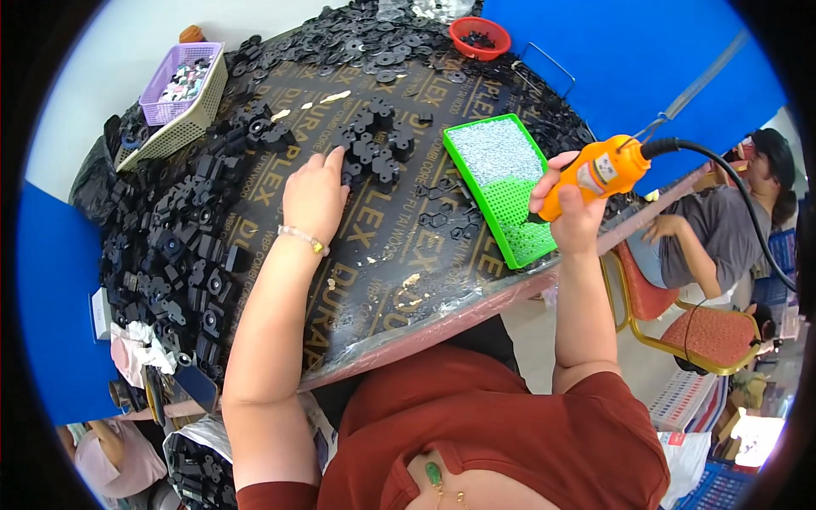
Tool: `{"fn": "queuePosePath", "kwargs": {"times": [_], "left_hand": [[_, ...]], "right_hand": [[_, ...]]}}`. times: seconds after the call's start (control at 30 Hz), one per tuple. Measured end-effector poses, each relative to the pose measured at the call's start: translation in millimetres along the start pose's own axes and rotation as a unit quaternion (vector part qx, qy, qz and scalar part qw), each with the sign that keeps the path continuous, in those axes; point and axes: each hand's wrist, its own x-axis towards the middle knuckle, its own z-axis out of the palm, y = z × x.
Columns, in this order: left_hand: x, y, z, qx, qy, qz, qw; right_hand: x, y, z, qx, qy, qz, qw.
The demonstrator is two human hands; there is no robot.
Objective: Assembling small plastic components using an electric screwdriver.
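Note:
My right hand [576, 212] is wrapped round an orange electric screwdriver [605, 170], which hangs from a coiled spring and has a black cable. Its tip points down over the bare holes of a green tray [520, 223]. Small silvery screws [497, 150] fill the tray's far part. My left hand [314, 197] reaches over the table with fingers stretched and a little apart. The fingertips are at the left edge of a cluster of black plastic parts [374, 146]; whether they touch it is hard to tell. Thin black hexagonal pieces [450, 212] lie between cluster and tray.
Heaps of black parts [174, 255] cover the table's left side, with black discs [382, 53] along the back. A purple basket [166, 115] sits in a cream one at back left. A red bowl [479, 53] holds small black pieces. Another person [722, 229] sits at right.

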Motion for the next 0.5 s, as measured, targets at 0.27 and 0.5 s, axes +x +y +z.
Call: {"fn": "queuePosePath", "kwargs": {"times": [0.27, 0.5], "left_hand": [[-78, 64, -29, -0.228, -0.022, 0.045, 0.972], [-110, 76, 2, -0.303, -0.009, 0.040, 0.952]], "right_hand": [[-11, 8, -5, 0.014, 0.005, 0.017, 1.000], [-12, 9, -7, 0.013, 0.027, 0.003, 1.000]]}}
